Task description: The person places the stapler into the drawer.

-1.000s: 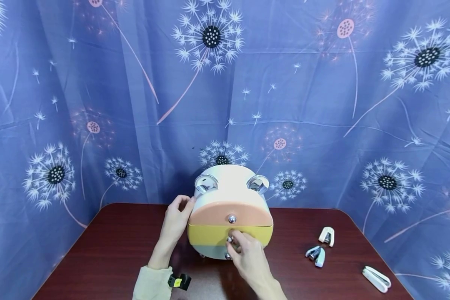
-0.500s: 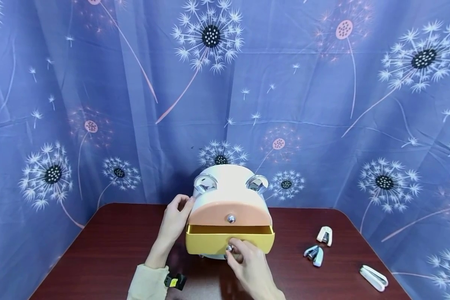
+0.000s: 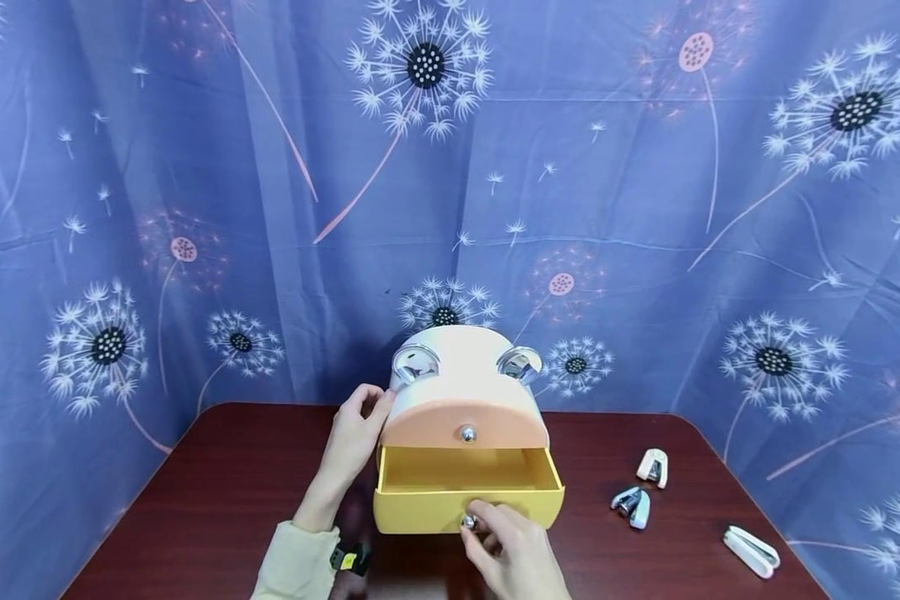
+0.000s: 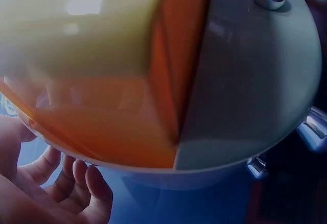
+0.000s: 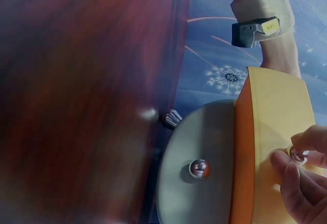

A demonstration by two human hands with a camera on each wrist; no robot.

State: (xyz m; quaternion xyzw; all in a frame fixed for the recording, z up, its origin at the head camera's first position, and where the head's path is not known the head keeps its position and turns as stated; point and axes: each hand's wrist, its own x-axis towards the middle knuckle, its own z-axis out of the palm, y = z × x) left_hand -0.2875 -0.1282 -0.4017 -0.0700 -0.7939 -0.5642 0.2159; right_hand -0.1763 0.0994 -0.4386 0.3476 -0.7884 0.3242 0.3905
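A blue dandelion-print curtain (image 3: 390, 258) hangs behind a dark red-brown table (image 3: 262, 475) where I work at a rounded white cabinet (image 3: 461, 358), placed toward the far edge, about midway between the left and right edges. Its yellow drawer (image 3: 412, 512) stands well out toward me, beneath a closed peach drawer (image 3: 431, 423); a grey-green drawer (image 5: 209, 132) below is closed too.

My left hand (image 3: 354, 437), fingers loosely bent, rests against the cabinet's left side without wrapping around it. My right hand (image 3: 513, 550) is at the yellow drawer's front, grasping. Toward the table's right edge lie what look like three small staplers: a white one (image 3: 752, 552) nearest that edge, a pale blue one (image 3: 632, 507), and just beyond it a cream one (image 3: 653, 467), closest to the far right corner.

Smallest is the round silver knob (image 3: 468, 522), pinched between my right thumb and fingers. It looks hard and slick, so I judge it wants a firm pinch from both sides. The drawer seems stiff, thin-walled and light, probably plastic; the glossy cabinet, likely light too, could slide or tip, and is best steadied by its side.
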